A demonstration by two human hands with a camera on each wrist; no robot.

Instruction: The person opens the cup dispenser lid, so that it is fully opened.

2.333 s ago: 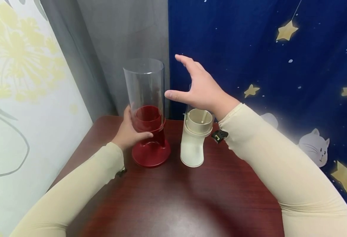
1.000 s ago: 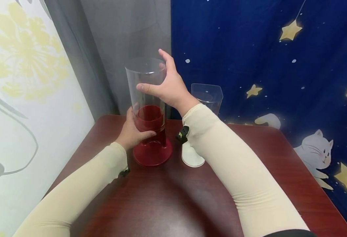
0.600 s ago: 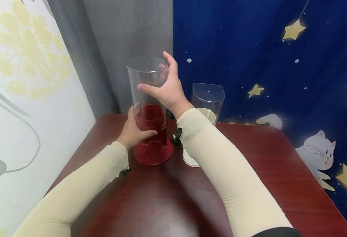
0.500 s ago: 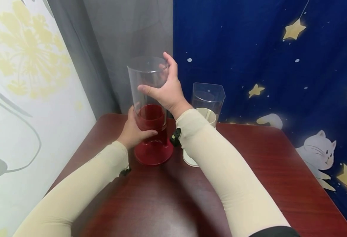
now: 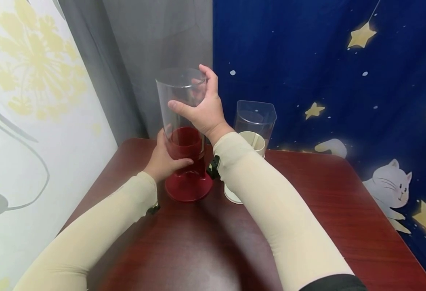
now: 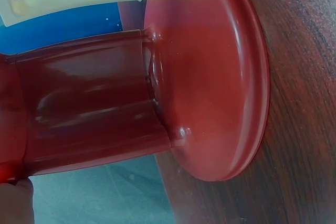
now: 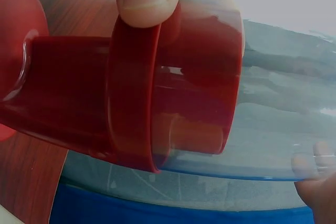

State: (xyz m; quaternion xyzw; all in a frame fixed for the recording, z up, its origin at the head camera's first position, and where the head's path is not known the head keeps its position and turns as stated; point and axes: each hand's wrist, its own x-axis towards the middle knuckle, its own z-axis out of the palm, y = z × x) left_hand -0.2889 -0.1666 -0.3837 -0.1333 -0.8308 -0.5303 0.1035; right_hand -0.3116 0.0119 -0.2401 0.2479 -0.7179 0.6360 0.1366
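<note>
A tall, round, see-through plastic tube (image 5: 181,101) stands upright in a shiny red plastic stand (image 5: 188,169). The tube is smooth and clear, with an open top. Its bottom end sits inside the red stand's round cup. Below the cup the stand has a short thick neck and a flat round foot, smooth and glossy, that rests on the desk (image 5: 329,202). The stand is near the back edge of the desk.

The left hand (image 5: 162,159) is curled around the red cup of the stand, with its thumb across the front. The right hand (image 5: 202,109) is curled around the upper part of the clear tube, just under its rim. Its thumb lies on the front and its fingers (image 5: 206,77) wrap around the back; you can see them through the plastic. Both arms wear soft, cream-coloured sleeves (image 5: 278,210).

Just to the right of the red stand is a cream-white plastic stand (image 5: 257,142) with a round open cup on top. The right sleeve hides most of it. Behind it stands a shorter clear plastic box (image 5: 255,119) with rounded corners.

The desk is dark red-brown wood with fine lines in it, and it shines. Behind the red stand hangs a grey curtain (image 5: 151,44). To the right of that is a dark blue cloth (image 5: 307,60) with yellow stars and a white cat.
</note>
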